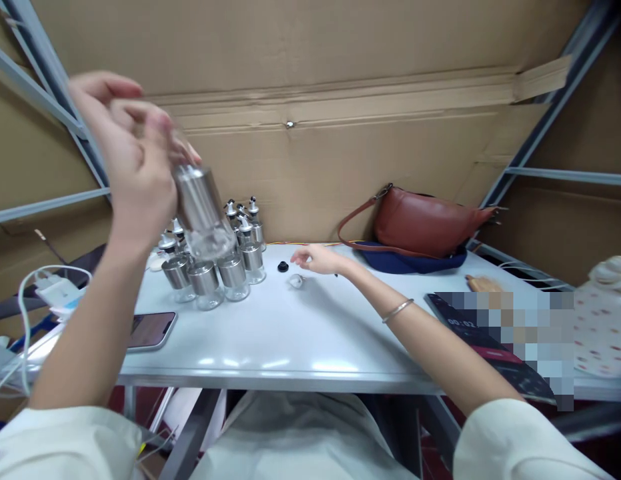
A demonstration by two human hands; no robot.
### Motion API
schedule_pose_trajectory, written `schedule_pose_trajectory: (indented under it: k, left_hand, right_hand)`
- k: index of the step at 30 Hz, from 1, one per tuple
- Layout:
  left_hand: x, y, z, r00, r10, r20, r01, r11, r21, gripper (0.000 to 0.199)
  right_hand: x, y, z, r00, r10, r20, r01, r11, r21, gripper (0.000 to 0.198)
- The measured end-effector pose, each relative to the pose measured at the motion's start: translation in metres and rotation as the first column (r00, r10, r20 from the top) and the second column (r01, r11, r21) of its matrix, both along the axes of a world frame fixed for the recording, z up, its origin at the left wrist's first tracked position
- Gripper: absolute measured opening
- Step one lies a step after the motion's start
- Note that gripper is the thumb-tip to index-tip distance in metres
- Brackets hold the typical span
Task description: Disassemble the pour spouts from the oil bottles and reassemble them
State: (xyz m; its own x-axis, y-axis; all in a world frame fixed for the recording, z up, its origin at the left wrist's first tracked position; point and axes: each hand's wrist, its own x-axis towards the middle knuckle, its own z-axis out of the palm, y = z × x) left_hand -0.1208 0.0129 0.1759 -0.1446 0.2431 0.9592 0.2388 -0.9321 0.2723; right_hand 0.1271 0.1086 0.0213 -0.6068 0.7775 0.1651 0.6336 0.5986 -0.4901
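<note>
My left hand (140,153) is raised at the upper left, its fingers wrapped round the neck of an oil bottle (203,207). The bottle has a steel sleeve over clear glass and hangs tilted above the table, slightly blurred. My right hand (317,259) hovers low over the tabletop with loosely bent fingers and nothing visible in them. Just below it lies a small clear and silver piece (296,281), too blurred to name. A black cap (283,266) rests to its left. Several similar bottles without tops (205,283) stand under the raised one.
Behind them are several bottles with pourer tops (253,217). A phone (153,330) lies at the front left, near a white cable (25,333). A brown handbag (423,220) sits on dark blue cloth (410,260) at the back right. A dark timer screen (455,320) lies right.
</note>
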Motion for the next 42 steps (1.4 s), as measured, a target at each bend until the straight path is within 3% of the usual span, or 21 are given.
schedule_pose_trajectory:
  k: [3,7,11,16,21,23,25,29,31,32,34,36,38,40,42]
  left_hand:
    - [0.031,-0.017,-0.053,0.973,-0.199,-0.115,0.191,0.978,-0.082,0.028]
    - [0.059,-0.029,-0.123,0.967,-0.254,-0.016,0.237,0.924,-0.301,0.02]
    - [0.069,-0.031,-0.161,0.961,-0.276,0.035,0.268,0.886,-0.379,0.022]
    - [0.077,-0.026,-0.179,0.965,-0.261,0.021,0.249,0.889,-0.384,0.023]
    - [0.071,-0.005,-0.188,0.967,-0.244,-0.073,0.203,0.912,-0.357,0.026]
    - [0.061,0.003,-0.185,0.962,-0.234,-0.14,0.165,0.907,-0.387,0.025]
    - [0.053,0.004,-0.177,0.955,-0.159,-0.252,0.047,0.915,-0.401,0.024]
    - [0.068,-0.011,-0.162,0.895,0.159,-0.416,-0.233,0.963,-0.133,0.033]
    - [0.092,-0.015,-0.162,0.824,0.111,-0.556,-0.214,0.969,-0.124,0.038]
    - [0.106,-0.014,-0.163,0.765,0.025,-0.643,-0.219,0.95,-0.224,0.041]
    - [0.132,-0.004,-0.168,0.7,-0.131,-0.702,-0.31,0.83,-0.464,0.039]
    - [0.15,0.012,-0.17,0.736,-0.22,-0.641,-0.354,0.681,-0.641,0.034]
    - [0.159,0.026,-0.171,0.775,-0.259,-0.576,-0.328,0.615,-0.717,0.032]
    - [0.16,0.033,-0.171,0.813,-0.391,-0.431,-0.166,0.554,-0.816,0.033]
    - [0.157,0.033,-0.173,0.79,-0.593,-0.155,0.107,0.381,-0.918,0.034]
  right_hand:
    - [0.002,-0.003,-0.016,0.998,0.034,0.046,-0.031,0.998,-0.047,0.036]
    - [0.0,-0.006,-0.025,0.995,0.076,0.066,-0.071,0.995,-0.076,0.032]
    - [0.002,-0.005,-0.031,0.997,0.052,0.058,-0.047,0.996,-0.081,0.032]
    - [0.011,-0.004,-0.034,0.999,-0.04,0.02,0.041,0.997,-0.069,0.031]
    - [0.03,-0.007,-0.021,0.99,-0.11,-0.084,0.105,0.993,-0.058,0.031]
    - [0.041,-0.009,-0.015,0.976,-0.128,-0.176,0.107,0.987,-0.124,0.032]
    - [0.052,-0.012,-0.01,0.938,-0.138,-0.319,0.055,0.966,-0.254,0.032]
    - [0.071,-0.019,-0.003,0.806,-0.178,-0.565,-0.117,0.887,-0.446,0.026]
    - [0.079,-0.023,0.001,0.746,-0.215,-0.63,-0.158,0.862,-0.482,0.027]
    - [0.083,-0.026,0.002,0.72,-0.228,-0.655,-0.167,0.859,-0.483,0.029]
    - [0.09,-0.03,0.005,0.695,-0.226,-0.683,-0.168,0.872,-0.46,0.029]
    - [0.098,-0.034,0.006,0.72,-0.206,-0.663,-0.145,0.889,-0.434,0.031]
    - [0.105,-0.035,0.004,0.785,-0.183,-0.592,-0.126,0.889,-0.441,0.032]
    - [0.108,-0.035,0.0,0.853,-0.145,-0.501,-0.136,0.866,-0.482,0.031]
    - [0.106,-0.034,-0.005,0.9,-0.095,-0.425,-0.16,0.835,-0.527,0.032]
